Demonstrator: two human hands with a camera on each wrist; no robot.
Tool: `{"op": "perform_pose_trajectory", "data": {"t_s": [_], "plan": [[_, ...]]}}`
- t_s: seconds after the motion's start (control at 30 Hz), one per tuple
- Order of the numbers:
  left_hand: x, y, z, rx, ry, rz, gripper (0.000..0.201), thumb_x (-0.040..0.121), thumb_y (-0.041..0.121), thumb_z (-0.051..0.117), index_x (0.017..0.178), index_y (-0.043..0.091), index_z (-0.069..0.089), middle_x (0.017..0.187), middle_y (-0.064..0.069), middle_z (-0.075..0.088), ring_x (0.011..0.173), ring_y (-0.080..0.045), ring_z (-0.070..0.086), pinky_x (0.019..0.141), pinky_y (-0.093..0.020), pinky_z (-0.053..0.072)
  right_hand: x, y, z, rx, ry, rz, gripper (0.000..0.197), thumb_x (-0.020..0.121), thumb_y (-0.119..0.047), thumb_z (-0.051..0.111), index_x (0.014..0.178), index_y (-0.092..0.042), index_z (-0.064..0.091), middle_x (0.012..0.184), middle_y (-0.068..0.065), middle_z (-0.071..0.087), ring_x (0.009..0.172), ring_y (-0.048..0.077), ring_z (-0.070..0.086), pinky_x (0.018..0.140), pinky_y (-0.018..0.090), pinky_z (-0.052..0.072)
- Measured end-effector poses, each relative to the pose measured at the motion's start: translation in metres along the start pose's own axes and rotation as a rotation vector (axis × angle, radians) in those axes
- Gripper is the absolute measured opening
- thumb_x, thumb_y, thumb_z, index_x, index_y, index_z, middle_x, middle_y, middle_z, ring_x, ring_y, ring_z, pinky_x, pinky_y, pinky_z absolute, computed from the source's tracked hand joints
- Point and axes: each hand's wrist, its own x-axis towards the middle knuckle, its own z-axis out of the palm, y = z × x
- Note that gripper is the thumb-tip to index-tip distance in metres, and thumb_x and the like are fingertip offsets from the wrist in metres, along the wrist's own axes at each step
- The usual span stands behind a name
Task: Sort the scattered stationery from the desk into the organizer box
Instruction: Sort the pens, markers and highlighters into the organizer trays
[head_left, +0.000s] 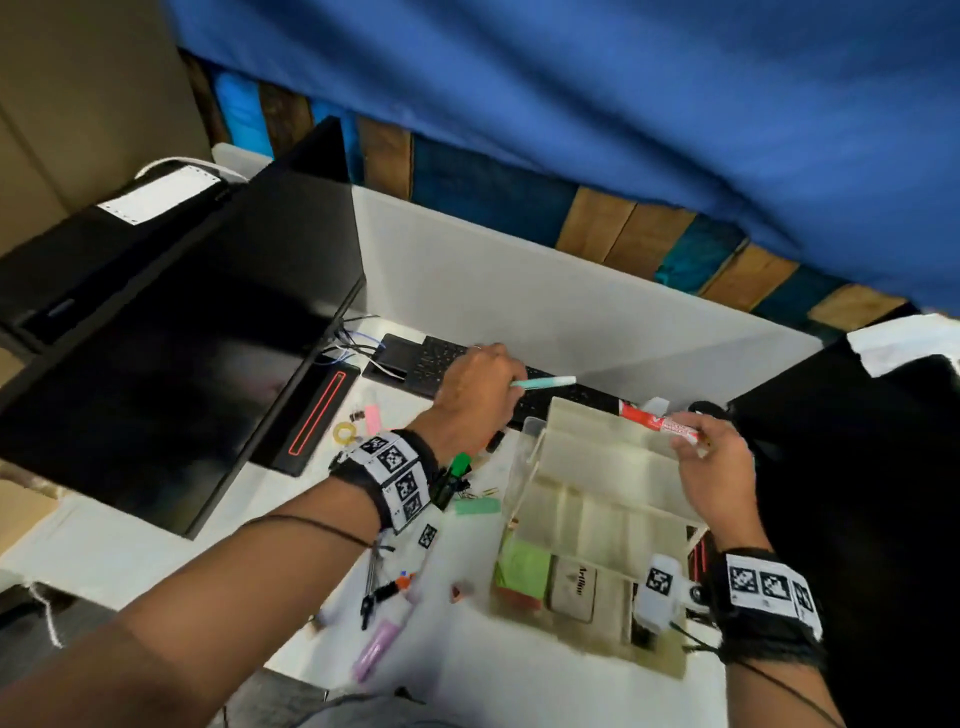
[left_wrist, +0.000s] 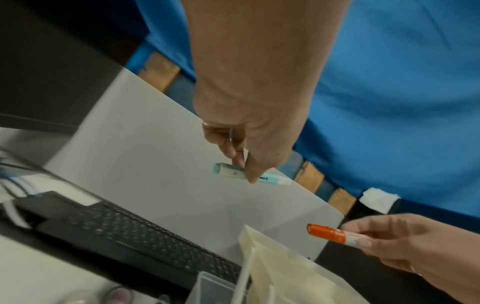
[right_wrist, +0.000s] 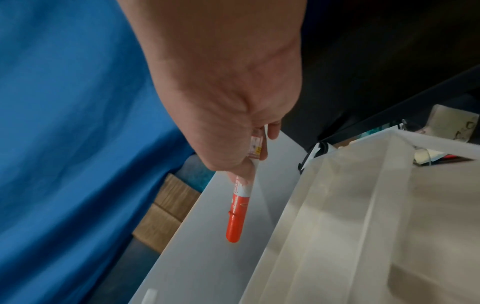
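White bench under blue cloth | my left hand pinches mint highlighter above keyboard | right hand pinches red marker over organizer box | I'd lay the marker flat along a long compartment, then bring the highlighter in.

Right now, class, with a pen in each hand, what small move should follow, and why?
Probably lower the red marker into the organizer box: the right hand holds it just above the back compartments, while the left hand holds the mint pen over the keyboard.
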Motion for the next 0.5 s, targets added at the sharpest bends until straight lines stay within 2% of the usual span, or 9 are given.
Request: {"op": "perform_pose_trajectory", "data": {"t_s": [0.07, 0.13, 0.23, 0.4, 0.5], "plan": [[0.018, 0.029, 0.014, 0.034, -0.033, 0.070, 0.010, 0.093, 0.025, 0.071, 0.100, 0.027, 0.078, 0.095, 0.001, 0.065, 0.086, -0.016, 0.055, 0.081, -0.035, 0.053, 0.012, 0.021, 0.001, -0.016, 0.008, 0.042, 0.029, 0.092, -0.008, 0.070, 0.112, -0.028, 0.075, 0.103, -0.002, 0.067, 0.107, 0.032, 0.065, 0.102, 0.048, 0.050], [0.031, 0.052, 0.031, 0.061, -0.081, 0.117, 0.010, 0.092, 0.025, 0.071, 0.098, 0.024, 0.078, 0.095, 0.000, 0.067, 0.082, -0.015, 0.052, 0.079, -0.036, 0.055, 0.019, 0.040, 0.003, -0.061, -0.030, 0.065, 0.031, 0.093, -0.010, 0.069, 0.114, -0.032, 0.074, 0.115, 0.003, 0.069, 0.113, 0.035, 0.061, 0.104, 0.058, 0.047], [0.046, 0.080, 0.058, 0.157, -0.174, 0.159, 0.009, 0.092, 0.026, 0.072, 0.097, 0.022, 0.079, 0.093, -0.001, 0.068, 0.083, -0.018, 0.062, 0.077, -0.036, 0.057, 0.025, 0.061, 0.003, -0.102, -0.070, 0.053, 0.032, 0.093, -0.005, 0.068, 0.117, -0.025, 0.074, 0.125, 0.007, 0.067, 0.118, 0.036, 0.058, 0.106, 0.054, 0.045], [0.055, 0.094, 0.082, 0.351, -0.267, 0.190, 0.012, 0.088, 0.023, 0.071, 0.096, 0.021, 0.080, 0.086, 0.000, 0.071, 0.080, -0.021, 0.067, 0.080, -0.038, 0.059, 0.028, 0.080, 0.011, -0.058, -0.088, 0.014, 0.030, 0.089, -0.005, 0.070, 0.108, -0.028, 0.076, 0.115, 0.000, 0.070, 0.113, 0.030, 0.056, 0.102, 0.050, 0.046], [0.057, 0.093, 0.089, 0.425, -0.296, 0.191, 0.014, 0.088, 0.022, 0.069, 0.097, 0.022, 0.079, 0.085, 0.001, 0.071, 0.079, -0.021, 0.067, 0.081, -0.038, 0.058, 0.029, 0.082, 0.015, -0.033, -0.062, -0.024, 0.027, 0.086, -0.006, 0.073, 0.104, -0.026, 0.077, 0.111, -0.001, 0.071, 0.110, 0.027, 0.057, 0.097, 0.040, 0.046]]}}
